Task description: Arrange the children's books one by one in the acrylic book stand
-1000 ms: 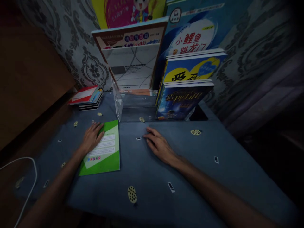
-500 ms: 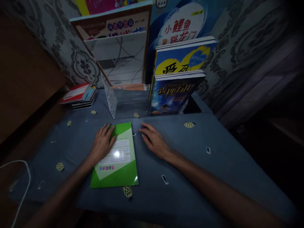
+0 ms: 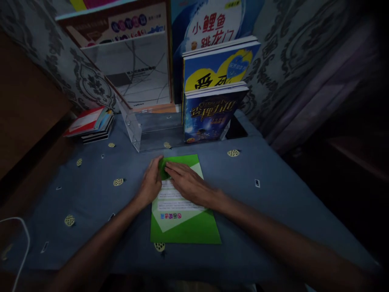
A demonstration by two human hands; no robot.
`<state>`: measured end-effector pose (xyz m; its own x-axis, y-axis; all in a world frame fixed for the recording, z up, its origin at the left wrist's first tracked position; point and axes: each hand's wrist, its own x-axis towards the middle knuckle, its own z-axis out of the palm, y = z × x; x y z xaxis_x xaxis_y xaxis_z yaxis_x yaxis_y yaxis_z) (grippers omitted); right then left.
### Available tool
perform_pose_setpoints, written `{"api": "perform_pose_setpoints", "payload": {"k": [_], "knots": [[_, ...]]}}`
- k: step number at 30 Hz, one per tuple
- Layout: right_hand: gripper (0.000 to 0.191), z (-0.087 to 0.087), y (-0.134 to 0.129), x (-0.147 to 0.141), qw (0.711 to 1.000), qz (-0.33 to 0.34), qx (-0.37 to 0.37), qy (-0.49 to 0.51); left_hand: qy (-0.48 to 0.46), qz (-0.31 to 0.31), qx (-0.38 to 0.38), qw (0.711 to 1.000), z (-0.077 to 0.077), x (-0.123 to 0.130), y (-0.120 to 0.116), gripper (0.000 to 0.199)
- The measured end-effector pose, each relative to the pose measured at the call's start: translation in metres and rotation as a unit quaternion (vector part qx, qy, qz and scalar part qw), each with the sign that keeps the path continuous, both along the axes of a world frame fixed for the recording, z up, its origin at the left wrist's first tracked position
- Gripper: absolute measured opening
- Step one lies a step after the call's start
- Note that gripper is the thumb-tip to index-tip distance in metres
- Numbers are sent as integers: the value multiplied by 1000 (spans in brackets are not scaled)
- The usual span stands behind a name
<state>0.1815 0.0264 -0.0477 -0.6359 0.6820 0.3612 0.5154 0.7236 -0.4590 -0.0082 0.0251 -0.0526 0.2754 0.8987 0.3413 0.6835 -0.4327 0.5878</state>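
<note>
A green book [image 3: 188, 227] with a pale panel of text lies flat on the blue patterned cloth. My left hand [image 3: 152, 180] is at the book's upper left edge, its fingers together and curled against that edge. My right hand [image 3: 190, 184] rests across the upper part of the cover, fingers extended and pointing to the left, their tips close to my left hand. The palm and forearm hide part of the text panel.
Behind stands a clear acrylic rack [image 3: 132, 125] with a white book [image 3: 136, 73] and upright dark blue books [image 3: 209, 115]. A small book stack [image 3: 91, 123] lies at the back left. A white cable [image 3: 27, 239] hangs at the left edge.
The green book has moved right on the cloth. My left hand has shifted right to its upper left edge, and my right hand has come from beside the book onto its cover.
</note>
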Motion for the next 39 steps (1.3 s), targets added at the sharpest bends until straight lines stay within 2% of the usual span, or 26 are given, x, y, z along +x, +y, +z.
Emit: {"api": "perform_pose_setpoints", "payload": {"k": [5, 9, 13, 16, 20, 27, 32, 39], "knots": [[51, 0, 2, -1, 999, -12, -16, -39, 67, -28, 18, 997, 6, -3, -11, 50], [55, 1, 2, 20, 997, -53, -25, -57, 112, -26, 26, 993, 8, -1, -13, 50], [53, -6, 0, 44, 991, -122, -22, -44, 150, -14, 29, 988, 8, 2, -12, 47], [54, -11, -2, 52, 988, -148, -23, -29, 181, -9, 29, 983, 9, 3, -13, 43], [54, -13, 1, 51, 990, -137, -24, -28, 217, -2, 31, 976, 13, 4, -13, 43], [56, -13, 28, 37, 995, -93, -43, -18, 264, 28, 29, 964, 19, -10, -1, 44], [54, -10, 36, 36, 995, -80, -54, -8, 285, 45, 26, 957, 23, -14, 3, 44], [45, -5, 44, 54, 984, -109, -88, 109, 289, 21, 17, 957, 25, -7, 7, 45]]}}
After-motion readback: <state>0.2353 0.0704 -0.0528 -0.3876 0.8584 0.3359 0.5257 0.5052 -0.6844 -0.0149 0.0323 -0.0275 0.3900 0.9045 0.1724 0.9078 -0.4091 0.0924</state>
